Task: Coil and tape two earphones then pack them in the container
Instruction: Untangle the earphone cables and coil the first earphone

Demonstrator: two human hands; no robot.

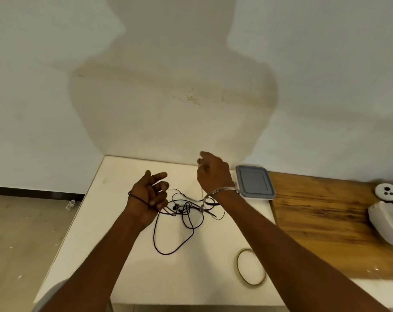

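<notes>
Nearest me, the tape roll (pixel 250 266) lies flat on the white surface (pixel 191 278), right beside my right forearm and not yet in use. Just past it, a long loop of earphone cable (pixel 177 208) sags toward me from a black tangle in the middle of the surface, with the earbuds buried in it. I can't tell the two earphones apart in there. My left hand (pixel 149 194) is at the left edge of the tangle, fingers spread wide, with a turn of cord slung round its back, so I read it as the spool for the coil. My right hand (pixel 213 174) is raised farther back, knuckles toward me and fingers curled, and I cannot tell whether it pinches a strand. The risk as I judge it is that the cords look knotted together. Winding could drag the second set along or tighten a snag, and the turn may slip off those spread fingers. At the far right, the container (pixel 255 185) has its grey lid on, so its contents are hidden.
</notes>
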